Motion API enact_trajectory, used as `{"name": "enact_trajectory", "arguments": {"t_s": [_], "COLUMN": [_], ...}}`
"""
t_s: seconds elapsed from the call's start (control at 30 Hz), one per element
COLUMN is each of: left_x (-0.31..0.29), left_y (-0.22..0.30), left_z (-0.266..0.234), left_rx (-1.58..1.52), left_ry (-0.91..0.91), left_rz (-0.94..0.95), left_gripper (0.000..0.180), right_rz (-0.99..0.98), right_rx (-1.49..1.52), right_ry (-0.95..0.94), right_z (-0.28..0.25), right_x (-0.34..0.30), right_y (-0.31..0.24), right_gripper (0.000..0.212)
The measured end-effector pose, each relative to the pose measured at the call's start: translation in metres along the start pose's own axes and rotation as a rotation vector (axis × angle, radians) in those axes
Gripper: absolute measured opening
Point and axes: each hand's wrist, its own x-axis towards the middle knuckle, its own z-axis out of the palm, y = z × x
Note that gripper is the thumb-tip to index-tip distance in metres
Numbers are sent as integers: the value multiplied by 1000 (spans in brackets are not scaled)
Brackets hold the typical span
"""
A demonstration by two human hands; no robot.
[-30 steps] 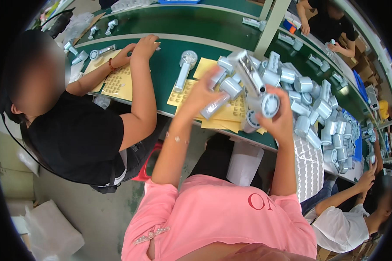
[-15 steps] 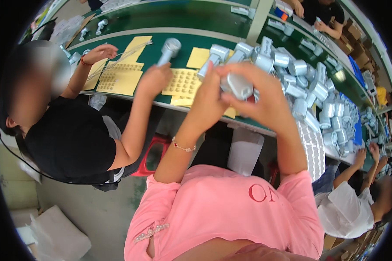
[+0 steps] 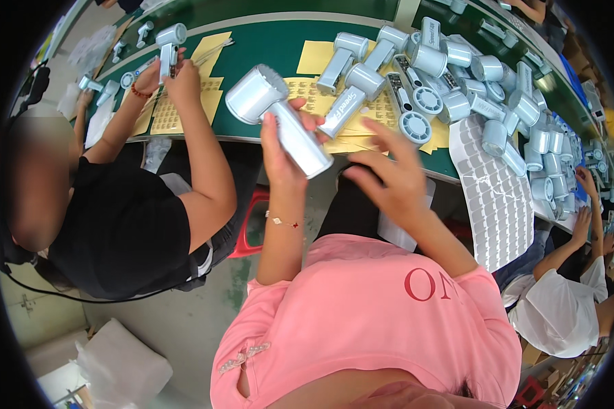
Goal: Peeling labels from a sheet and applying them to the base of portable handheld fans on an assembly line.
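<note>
In my left hand (image 3: 283, 158) is a light blue handheld fan (image 3: 299, 142), gripped by its handle. The fan's round head points up and to the left, and the handle slants down to the right. To the right, my right hand (image 3: 397, 183) is empty, its fingers spread and slightly blurred. Beyond it, another handheld fan (image 3: 348, 102) lies on yellow sheets (image 3: 307, 92) dotted with small round pieces. Two more fans near my right hand show round grilles, one being the fan (image 3: 415, 127) closest to it.
A heap of light blue fans (image 3: 488, 68) covers the table's right part. A grey sheet of labels (image 3: 494, 198) hangs over the front edge of the green table (image 3: 273, 48). At left, a co-worker in black (image 3: 126, 218) handles another fan (image 3: 169, 51). A red stool (image 3: 251, 228) stands below.
My hands have come apart: the left has drawn back with the fan, while the right has let go and dropped lower. The co-worker's fan has moved farther left, now between both their hands.
</note>
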Motion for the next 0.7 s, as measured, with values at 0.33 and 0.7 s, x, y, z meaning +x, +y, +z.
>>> {"name": "enact_trajectory", "arguments": {"t_s": [0.33, 0.7], "left_x": [13, -1], "left_y": [-11, 11], "left_z": [-23, -20], "left_rx": [557, 422], "left_ry": [317, 323], "left_rz": [-48, -152], "left_gripper": [50, 55], "right_rz": [-345, -256], "right_rx": [-389, -76], "right_ry": [-427, -660], "right_z": [15, 2], "right_x": [67, 96], "right_y": [74, 98], "right_gripper": [49, 43]}}
